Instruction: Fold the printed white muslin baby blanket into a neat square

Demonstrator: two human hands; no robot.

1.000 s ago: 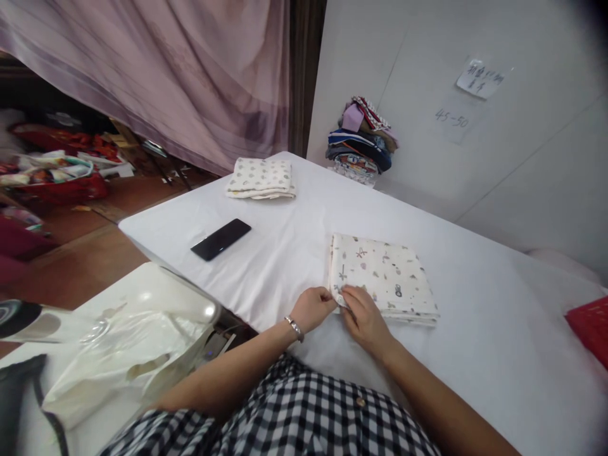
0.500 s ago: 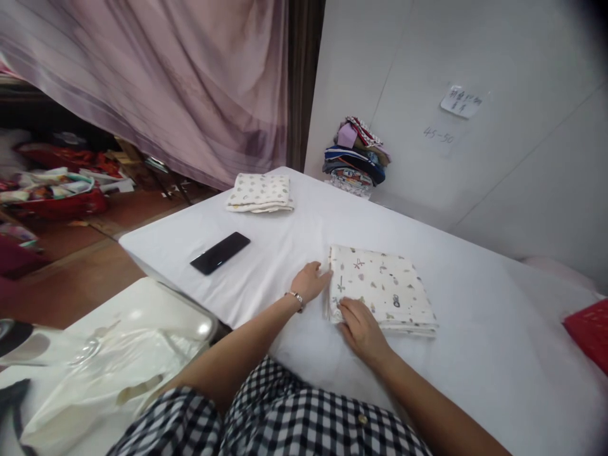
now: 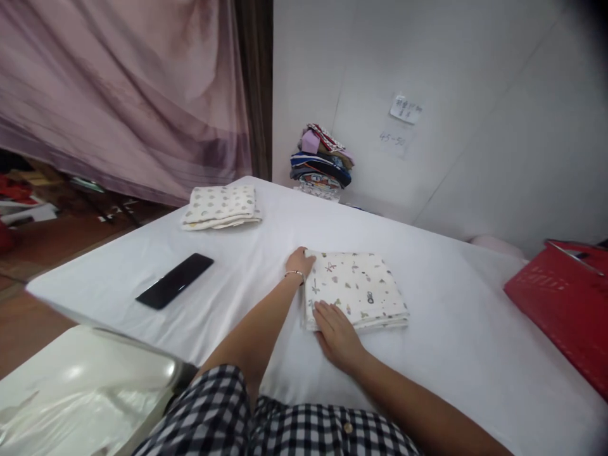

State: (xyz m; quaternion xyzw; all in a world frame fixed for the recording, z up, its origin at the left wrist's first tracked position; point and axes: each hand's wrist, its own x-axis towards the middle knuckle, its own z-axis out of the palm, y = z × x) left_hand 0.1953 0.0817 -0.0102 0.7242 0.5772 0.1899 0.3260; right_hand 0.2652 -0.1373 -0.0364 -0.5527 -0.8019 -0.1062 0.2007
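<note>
A folded white cloth [image 3: 354,288] printed with small starfish and other motifs lies on the white-covered table in front of me. At its far left corner is my left hand [image 3: 299,263], a bracelet on the wrist. Its fingers reach forward along the edge and its thumb touches the corner; part of the fingers is hidden. My right hand [image 3: 338,335] rests on the near left part of the cloth, fingers stretched out and lying flat.
Another folded patterned cloth [image 3: 221,206] and a black phone [image 3: 175,280] lie on the table [image 3: 456,354] to the left. A red bag [image 3: 560,304] stands at the right. Stacked fabrics [image 3: 320,161] rise by the wall. A pale machine-like surface [image 3: 90,361] is at lower left.
My view has swung right, bringing more of the red bag in. My left hand has moved forward along the cloth's left edge to the far corner. My right hand's fingers now lie flatter.
</note>
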